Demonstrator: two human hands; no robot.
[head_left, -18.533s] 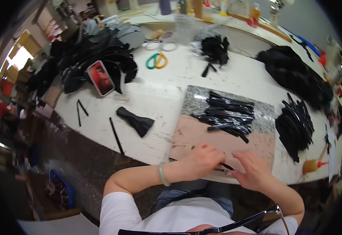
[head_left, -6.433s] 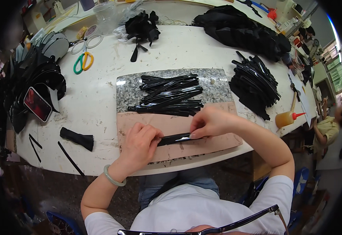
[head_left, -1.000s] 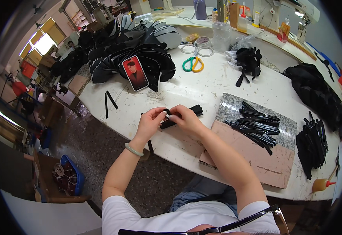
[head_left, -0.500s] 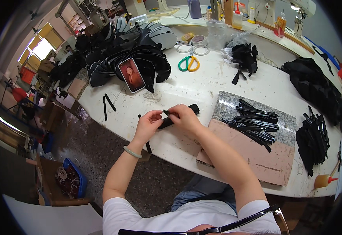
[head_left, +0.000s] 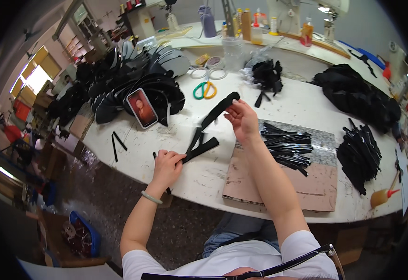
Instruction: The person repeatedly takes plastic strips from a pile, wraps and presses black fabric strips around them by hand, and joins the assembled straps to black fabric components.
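My right hand is raised above the worktable, its fingers closed on one end of a black fabric strip that slants down to the left. My left hand is low by the table's front edge, fingers closed at the end of another black strip. A narrow dark piece runs between the two strips; whether they are joined I cannot tell. Two thin black strips lie left of my left hand. Right of my right forearm, a pile of glossy black strips rests on a stone-and-board slab.
Green-and-orange-handled scissors and a phone leaning on black pieces are beyond my hands. A black bundle, another strip pile and a glue bottle stand at right. Bottles and a clear cup line the back.
My hands, close together before, have moved apart. The right went up and away with a strip end; the left came down toward the table edge. The whole view has shifted a little.
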